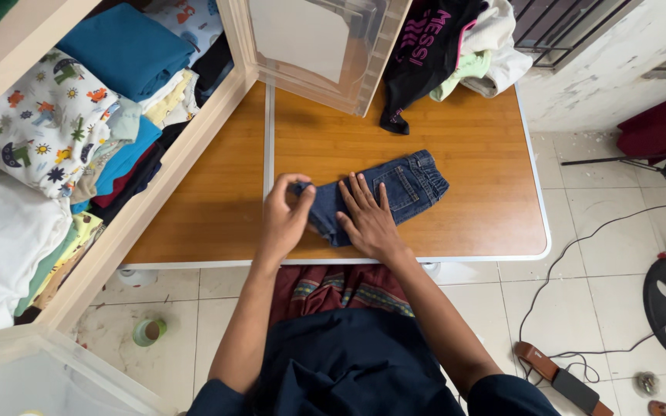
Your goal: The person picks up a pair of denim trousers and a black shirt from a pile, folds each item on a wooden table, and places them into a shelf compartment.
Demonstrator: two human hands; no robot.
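Your right hand (369,219) lies flat, fingers spread, on the small denim shorts (383,192) at table (487,139) ctr, pinning them. Your left hand (287,212), at 9 o'clock of it, pinches the folded edge. Clothes pile (456,46) sits at 12.

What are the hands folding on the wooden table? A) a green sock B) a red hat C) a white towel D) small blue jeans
D: the left hand pinches an edge of the small blue jeans while the right hand lies flat on them.
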